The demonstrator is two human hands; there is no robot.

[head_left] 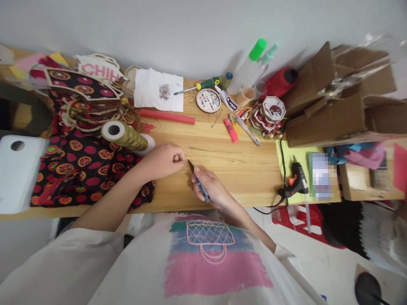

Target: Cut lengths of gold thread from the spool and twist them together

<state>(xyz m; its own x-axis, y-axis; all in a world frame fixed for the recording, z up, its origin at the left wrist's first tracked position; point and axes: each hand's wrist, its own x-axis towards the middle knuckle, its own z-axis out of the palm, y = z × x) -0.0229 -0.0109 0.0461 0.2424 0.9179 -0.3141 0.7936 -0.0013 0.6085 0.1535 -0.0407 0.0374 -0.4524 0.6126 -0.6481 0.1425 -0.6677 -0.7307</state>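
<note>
My left hand (167, 161) is closed in a pinch over the table, in front of the spool of olive ribbon (130, 137). What its fingertips hold, if anything, is too small to make out. My right hand (210, 186) is wrapped around a slim grey tool that looks like thread snips (199, 184). Its dark pointed tip is directed up and left, close to the left fingertips. Whether the blades are apart cannot be seen. A thin greenish strand or mark (208, 149) runs along the wood just beyond both hands.
Patterned black fabric (95, 169) and a white box-shaped device (20, 173) lie left. Behind are a red stick (168, 116), a screwdriver (197, 86) and a glue tube (226, 98). A glue gun (296, 180) and cardboard box (330, 101) stand right.
</note>
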